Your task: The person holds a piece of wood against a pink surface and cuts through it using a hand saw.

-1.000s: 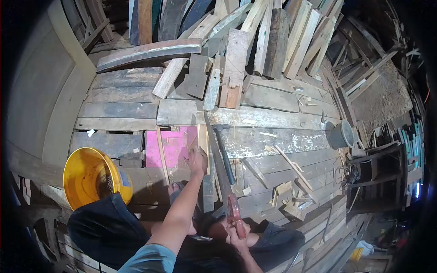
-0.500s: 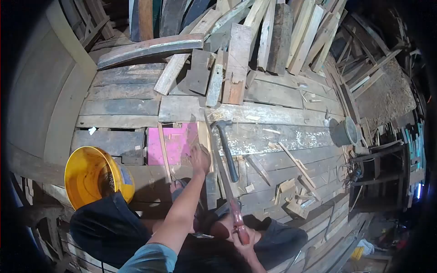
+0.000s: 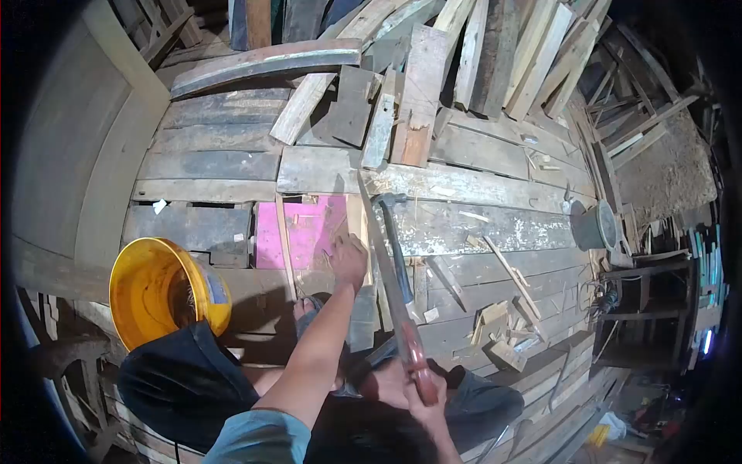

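Note:
My right hand (image 3: 426, 396) is wrapped round the reddish-brown handle of a handsaw (image 3: 387, 267), low and right of centre. The long blade points away from me and slants up to the left. My left hand (image 3: 348, 261) presses down on a narrow pale wooden board (image 3: 356, 216), its fingers bent over the near part and hiding some of it. The blade runs just right of that board. A claw hammer (image 3: 396, 240) lies right beside the blade, which partly overlaps its dark handle. Left of my left hand is a pink panel (image 3: 309, 232) with a thin wooden strip (image 3: 284, 240) across it.
A yellow bucket (image 3: 131, 309) stands at the left by my knee. Timber offcuts (image 3: 506, 329) and shavings lie on the plank floor at right. Beams and boards (image 3: 421, 93) lean in a pile ahead. A grey bucket (image 3: 595, 226) lies tilted at far right.
The view has shifted, so the scene sits slightly higher and further right. The saw blade has turned a little, showing more of its flat side. My left hand stays on the board.

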Demonstrator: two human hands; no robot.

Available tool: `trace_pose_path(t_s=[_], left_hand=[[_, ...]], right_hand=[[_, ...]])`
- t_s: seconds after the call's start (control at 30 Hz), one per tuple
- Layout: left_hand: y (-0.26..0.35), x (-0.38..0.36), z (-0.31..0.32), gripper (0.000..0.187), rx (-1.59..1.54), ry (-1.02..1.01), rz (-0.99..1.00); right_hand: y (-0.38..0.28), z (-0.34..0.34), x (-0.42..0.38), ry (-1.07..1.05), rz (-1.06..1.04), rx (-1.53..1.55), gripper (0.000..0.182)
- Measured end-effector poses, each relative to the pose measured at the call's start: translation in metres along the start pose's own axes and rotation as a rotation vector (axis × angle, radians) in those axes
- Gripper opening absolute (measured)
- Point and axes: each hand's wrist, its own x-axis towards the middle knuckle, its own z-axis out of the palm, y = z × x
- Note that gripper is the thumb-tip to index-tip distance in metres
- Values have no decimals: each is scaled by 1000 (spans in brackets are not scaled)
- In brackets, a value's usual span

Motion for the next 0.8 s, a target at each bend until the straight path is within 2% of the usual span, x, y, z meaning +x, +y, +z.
trace_pose_path(t_s=[0.1,0.17,0.2,0.3,0.4,0.5,0.53,0.57,0.6,0.67,0.77,0.8], left_hand=[[13,0,-18,38,-85,-92,-63],[8,3,-12,36,-32,-55,-34],[7,3,-10,34,-1,-28,-19],[6,3,-5,33,13,-27,-23],[1,4,1,35,9,-24,-18],[-4,4,8,38,25,-45,-30],[-5,3,10,39,46,-47,-36],[-4,4,13,40,66,-47,-42],[8,4,-5,44,13,-133,-104],[10,5,-7,46,1,-121,-118],[5,5,-4,44,16,-83,-104],[3,5,-1,41,29,-59,-87]], right_hand=[[-7,-12,-8,-49,88,14,11],[-38,-14,4,-49,118,-22,13],[-43,-13,8,-39,142,-23,22],[-66,-18,13,-38,89,-36,29],[-55,-31,7,-95,65,-32,36],[-54,-36,8,-81,-112,3,39],[-63,-37,7,-111,89,4,36],[-61,-36,8,-91,55,14,35],[-58,-35,9,-74,19,24,34],[-54,-32,10,-45,-47,43,32],[-54,-27,8,13,142,193,27],[-49,-30,12,-9,35,18,22]])
